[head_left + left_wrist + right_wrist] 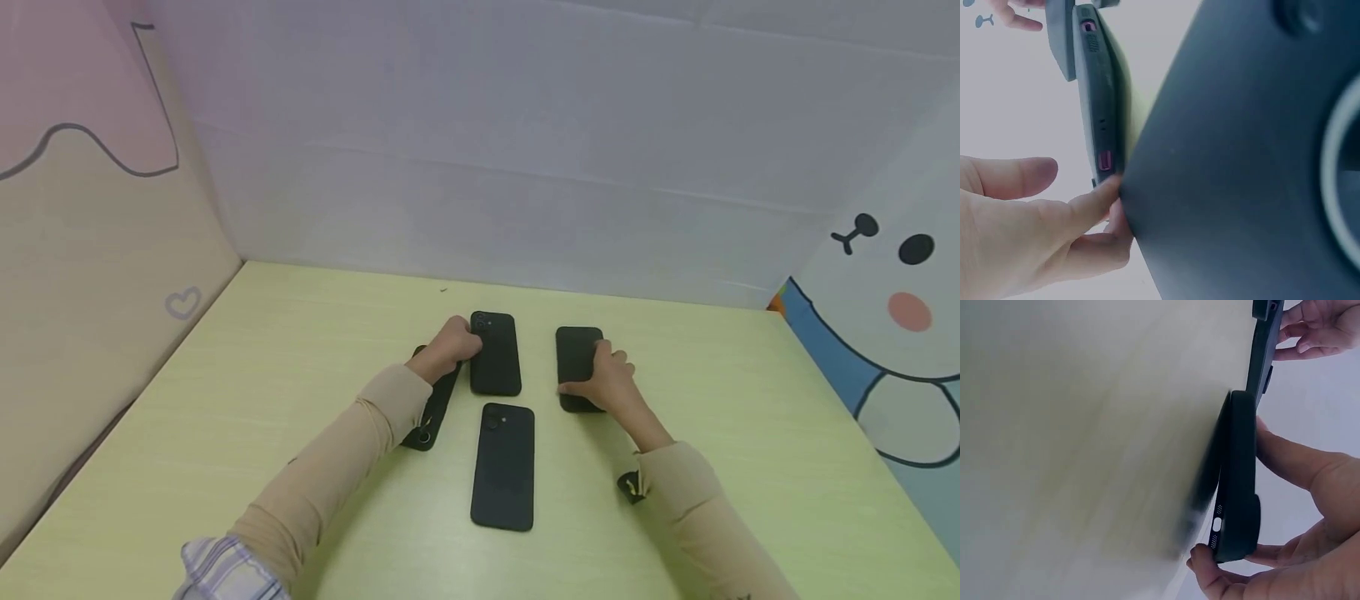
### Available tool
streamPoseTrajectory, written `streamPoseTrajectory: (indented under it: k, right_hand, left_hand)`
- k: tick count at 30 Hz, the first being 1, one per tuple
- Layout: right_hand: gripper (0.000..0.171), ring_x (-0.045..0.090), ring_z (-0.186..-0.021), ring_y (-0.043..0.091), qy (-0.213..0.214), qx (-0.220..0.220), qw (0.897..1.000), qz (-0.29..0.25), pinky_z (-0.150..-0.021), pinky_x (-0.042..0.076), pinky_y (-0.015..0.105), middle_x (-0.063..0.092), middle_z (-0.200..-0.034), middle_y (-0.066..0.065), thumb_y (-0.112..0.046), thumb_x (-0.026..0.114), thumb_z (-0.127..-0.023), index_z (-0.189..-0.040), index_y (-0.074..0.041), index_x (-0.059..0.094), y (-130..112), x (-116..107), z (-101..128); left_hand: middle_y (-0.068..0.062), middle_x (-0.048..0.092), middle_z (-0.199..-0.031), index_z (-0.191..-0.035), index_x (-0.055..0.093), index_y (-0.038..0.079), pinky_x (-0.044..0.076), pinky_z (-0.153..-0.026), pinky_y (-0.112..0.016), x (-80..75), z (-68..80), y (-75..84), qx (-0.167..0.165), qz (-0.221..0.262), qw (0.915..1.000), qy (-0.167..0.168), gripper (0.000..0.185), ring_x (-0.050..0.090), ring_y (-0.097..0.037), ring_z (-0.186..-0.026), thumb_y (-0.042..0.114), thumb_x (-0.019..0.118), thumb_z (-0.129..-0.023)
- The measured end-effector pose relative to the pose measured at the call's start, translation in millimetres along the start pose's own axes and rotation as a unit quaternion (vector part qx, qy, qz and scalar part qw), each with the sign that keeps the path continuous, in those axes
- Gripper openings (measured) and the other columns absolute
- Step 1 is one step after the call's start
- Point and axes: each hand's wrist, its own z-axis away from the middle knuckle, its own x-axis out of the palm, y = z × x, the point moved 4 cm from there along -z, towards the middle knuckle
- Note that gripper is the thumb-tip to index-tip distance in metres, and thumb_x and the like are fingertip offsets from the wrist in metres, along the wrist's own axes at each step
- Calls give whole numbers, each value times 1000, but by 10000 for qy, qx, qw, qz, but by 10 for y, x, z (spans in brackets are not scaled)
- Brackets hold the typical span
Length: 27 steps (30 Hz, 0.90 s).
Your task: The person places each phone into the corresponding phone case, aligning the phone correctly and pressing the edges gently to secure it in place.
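Observation:
My right hand (609, 379) holds a dark phone (577, 354) across its width, at the back right of the group. In the right wrist view that phone (1238, 481) appears edge-on, its port end by my fingertips and one side lifted from the table. My left hand (452, 342) touches the left edge of another black phone (497, 358), camera lenses at its top. From the left wrist view, fingertips meet an end of this phone (1099, 94), while the thumb stays apart from it. Under the left wrist lies a further dark phone (442, 400), partly hidden by the sleeve.
A black phone (504, 467) lies camera side up, nearer the front of the pale yellow table (315, 333). Cloth walls (525, 125) rise at the back and both sides. A large dark surface with a ring (1235, 156) fills much of the left wrist view.

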Motion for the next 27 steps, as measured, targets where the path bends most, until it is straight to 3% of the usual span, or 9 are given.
streamPoseTrajectory:
  k: [4,8,11,14,16,20,24,27]
  right_hand:
    - [89,32,-117,55,64,-34,9999,-97,-94,36,57,31,-129,40,-28,72,-79,-137,11,16,33,-21,-22]
    - [84,36,-118,53,98,-100,9996,-232,-96,37,55,35,-129,40,-23,70,-81,-136,13,17,55,-43,-25]
    - [80,43,-115,49,111,-131,9991,-386,-95,38,52,37,-128,40,-20,68,-83,-135,13,17,61,-59,-8]
    - [76,44,-115,49,148,-95,9987,-484,-96,38,52,37,-129,40,-19,65,-85,-135,13,18,78,-80,8]
    - [72,44,-115,49,196,-74,9983,-549,-95,38,52,38,-128,40,-18,62,-87,-134,14,18,96,-95,11]
    - [64,45,-115,48,343,-29,9966,-753,-93,41,52,44,-124,38,-15,54,-91,-133,18,20,141,-123,4]
    - [57,50,-111,45,455,37,9934,-1056,-93,42,50,50,-121,35,-13,49,-93,-133,18,23,175,-145,0]
    - [53,53,-108,44,564,103,9900,-1288,-91,43,49,52,-118,33,-12,48,-92,-132,17,29,184,-158,5]
  left_hand:
    - [-5,33,-72,-67,32,8,30,-54,-28,15,33,19,34,-96,9999,-47,23,33,-17,-62,-4,39,-85]
    - [-5,36,-79,-83,45,2,34,-60,-30,24,57,15,114,-247,9996,-84,8,37,-19,-71,-3,39,-86]
    - [-9,43,-93,-109,48,-6,37,-71,-33,25,83,3,144,-278,9994,-128,25,41,-22,-85,-2,38,-87]
    - [-17,47,-119,-130,38,-9,41,-88,-37,38,109,2,182,-267,9993,-169,43,45,-27,-105,-1,38,-88]
    - [-20,41,-134,-136,31,-8,38,-100,-40,51,132,10,237,-334,9991,-144,49,42,-30,-120,2,40,-89]
    - [-23,32,-141,-139,31,-3,34,-104,-45,90,195,39,400,-717,9966,42,52,35,-35,-129,10,48,-91]
    - [-24,35,-136,-136,37,0,40,-97,-46,139,278,71,761,-1210,9896,160,50,42,-37,-121,16,53,-92]
    - [-23,44,-131,-131,44,-1,44,-92,-43,182,355,96,1195,-1612,9795,175,45,49,-34,-114,16,55,-91]
